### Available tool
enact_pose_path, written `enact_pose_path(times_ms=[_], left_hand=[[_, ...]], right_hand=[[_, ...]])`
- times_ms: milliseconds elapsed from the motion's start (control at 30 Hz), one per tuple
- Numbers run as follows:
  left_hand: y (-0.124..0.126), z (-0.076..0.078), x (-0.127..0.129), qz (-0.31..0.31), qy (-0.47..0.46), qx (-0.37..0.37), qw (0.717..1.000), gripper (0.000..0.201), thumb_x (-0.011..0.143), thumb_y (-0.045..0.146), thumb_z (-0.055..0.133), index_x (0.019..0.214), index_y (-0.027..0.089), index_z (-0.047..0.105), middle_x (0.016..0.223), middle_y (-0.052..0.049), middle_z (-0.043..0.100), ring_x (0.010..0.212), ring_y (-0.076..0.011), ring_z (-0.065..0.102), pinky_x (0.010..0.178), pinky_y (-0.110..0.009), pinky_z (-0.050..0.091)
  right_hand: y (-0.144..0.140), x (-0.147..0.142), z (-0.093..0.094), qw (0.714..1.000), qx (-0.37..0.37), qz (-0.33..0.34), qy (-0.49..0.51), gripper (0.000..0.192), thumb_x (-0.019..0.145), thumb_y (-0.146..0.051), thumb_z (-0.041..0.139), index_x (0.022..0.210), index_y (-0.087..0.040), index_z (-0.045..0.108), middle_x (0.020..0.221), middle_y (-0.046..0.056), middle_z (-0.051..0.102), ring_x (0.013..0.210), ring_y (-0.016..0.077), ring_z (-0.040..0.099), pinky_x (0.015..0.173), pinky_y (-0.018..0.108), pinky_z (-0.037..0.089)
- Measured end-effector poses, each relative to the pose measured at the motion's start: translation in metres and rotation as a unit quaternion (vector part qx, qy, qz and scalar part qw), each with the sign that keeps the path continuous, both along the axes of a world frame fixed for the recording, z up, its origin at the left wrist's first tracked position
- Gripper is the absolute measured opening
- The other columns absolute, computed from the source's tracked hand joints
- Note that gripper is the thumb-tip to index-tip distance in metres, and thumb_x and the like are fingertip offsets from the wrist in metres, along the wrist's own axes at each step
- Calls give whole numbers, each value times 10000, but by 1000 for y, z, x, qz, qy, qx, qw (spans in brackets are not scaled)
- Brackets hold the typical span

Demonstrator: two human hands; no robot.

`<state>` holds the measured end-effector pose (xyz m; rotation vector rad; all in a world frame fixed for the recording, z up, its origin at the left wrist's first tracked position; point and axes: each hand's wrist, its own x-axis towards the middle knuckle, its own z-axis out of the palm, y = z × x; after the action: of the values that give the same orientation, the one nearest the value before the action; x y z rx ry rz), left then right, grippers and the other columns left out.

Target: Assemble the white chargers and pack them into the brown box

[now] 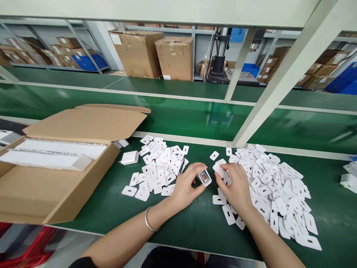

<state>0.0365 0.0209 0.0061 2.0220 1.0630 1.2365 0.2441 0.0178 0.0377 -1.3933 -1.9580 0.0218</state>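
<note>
My left hand (186, 184) is closed around a white charger housing (205, 178), its open end facing me and a small orange part showing inside. Just to the right, my right hand (236, 186) pinches a white cover plate (219, 168) between thumb and fingers. Under and beside that hand spreads a large pile of white cover plates (275, 191), each with a small slot. A smaller pile of such plates (157, 167) lies left of my left hand, with a thin dark tool (181, 166) among them. One white charger (129, 158) with prongs rests farther left.
An open cardboard box (80, 190) holding white trays (55, 152) stands at the left of the green table (192, 227). A slanted white post (279, 80) rises behind the right pile. More white parts (349, 180) sit at the right edge. Large cartons (175, 57) stand beyond the barrier.
</note>
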Motion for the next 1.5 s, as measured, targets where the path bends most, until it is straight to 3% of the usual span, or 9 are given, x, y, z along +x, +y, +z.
enact_pose_path(times_ms=[200,433,600,733,833,967,1233,1367,1500], left_hand=[[-2,3,0,22,3,49,999,474,937,212,652,1384,289,516,1335,-106,661,895,-177,733,613,-250,574],[-15,5,5,-68,-35,293,953,646,964,532,643,1486,211,438,1085,-103,776,898,-211,793,608,-273,595],[-21,0,5,-96,-58,330,937,733,950,606,587,1536,222,373,1005,-71,798,769,-198,790,571,-274,580],[-17,-1,-1,-116,-66,349,928,845,908,614,668,1567,189,354,1010,-84,799,752,-207,779,620,-294,604],[-14,2,-6,-99,-78,361,924,837,920,653,635,1551,168,376,1007,-87,795,771,-207,784,589,-295,590],[-16,8,-7,-94,-80,355,927,700,973,638,565,1487,187,416,994,-79,800,728,-187,775,551,-284,559],[-25,10,-2,-123,-80,369,918,679,991,627,541,1438,126,446,972,-92,797,659,-173,740,468,-288,471],[-22,8,-4,-103,-76,331,935,695,971,649,535,1466,182,395,1024,-92,792,789,-200,782,517,-288,525],[-15,14,-6,-39,-82,300,950,610,976,616,564,1397,193,435,1026,-97,772,846,-204,777,571,-292,545]], right_hand=[[13,17,-17,992,-42,-23,-117,204,992,-238,562,1166,-208,664,1094,141,667,1014,348,602,828,483,515],[13,1,5,991,-21,67,-112,318,1034,-168,501,1313,-224,643,1218,144,605,1110,308,583,924,469,557],[22,-57,21,934,5,214,-285,443,998,-78,518,1382,-263,637,1307,151,615,1098,297,570,853,424,532],[40,-94,18,864,30,321,-387,203,1023,-115,557,1126,-208,705,1213,113,678,962,246,568,771,377,458],[50,-101,16,835,27,364,-412,165,1019,-116,580,895,-192,658,1045,76,694,877,217,552,722,354,401],[57,-94,17,833,16,372,-410,144,1013,-94,566,930,-190,635,998,62,706,821,204,565,707,347,385],[64,-88,20,944,-74,302,-110,124,1012,-165,545,1114,-223,584,1063,57,756,820,190,692,746,334,522],[56,-88,28,950,-148,256,97,96,1073,-258,494,1169,-256,501,1103,60,757,806,180,726,740,347,581],[40,-75,44,931,-114,193,288,104,1114,-360,476,1163,-271,456,1023,32,749,704,160,706,699,353,602]])
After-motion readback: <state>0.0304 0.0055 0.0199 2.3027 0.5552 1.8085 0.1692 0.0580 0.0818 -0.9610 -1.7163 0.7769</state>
